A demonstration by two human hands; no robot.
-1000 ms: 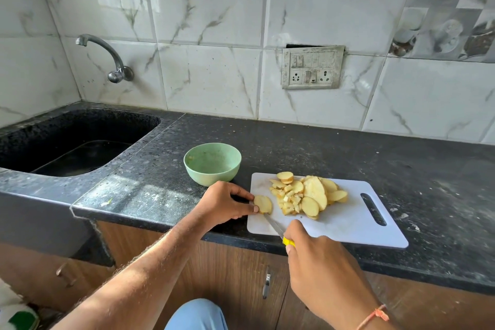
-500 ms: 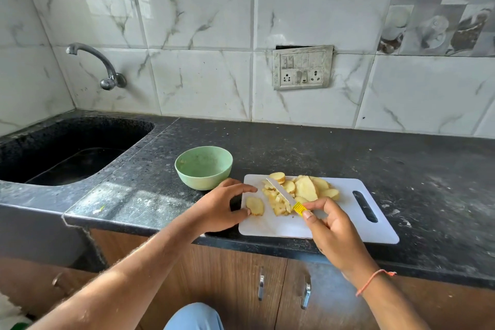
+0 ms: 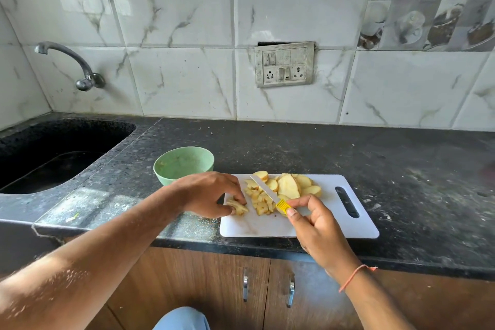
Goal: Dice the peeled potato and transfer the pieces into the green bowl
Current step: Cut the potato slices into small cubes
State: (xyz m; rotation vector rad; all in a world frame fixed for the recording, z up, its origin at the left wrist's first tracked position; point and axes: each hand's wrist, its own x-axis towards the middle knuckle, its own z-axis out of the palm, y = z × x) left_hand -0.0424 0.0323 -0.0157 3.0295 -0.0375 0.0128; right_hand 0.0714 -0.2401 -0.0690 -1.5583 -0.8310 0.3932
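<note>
I note my left grip (image 3: 211,194) pinching cut potato pieces (image 3: 237,207) on the cutting board (image 3: 332,225); right grip (image 3: 314,225) holds the knife (image 3: 269,191).

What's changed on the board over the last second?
The right hand lifted the knife from the near slice and now holds it across the potato pile. The left hand now pinches cut pieces where a whole slice lay. The green bowl and cutting board stayed put.

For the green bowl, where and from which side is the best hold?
Take the green bowl by its rim on the near left, coming from above. It sits upright with the mouth open; the left hand and board crowd its near right side.
</note>
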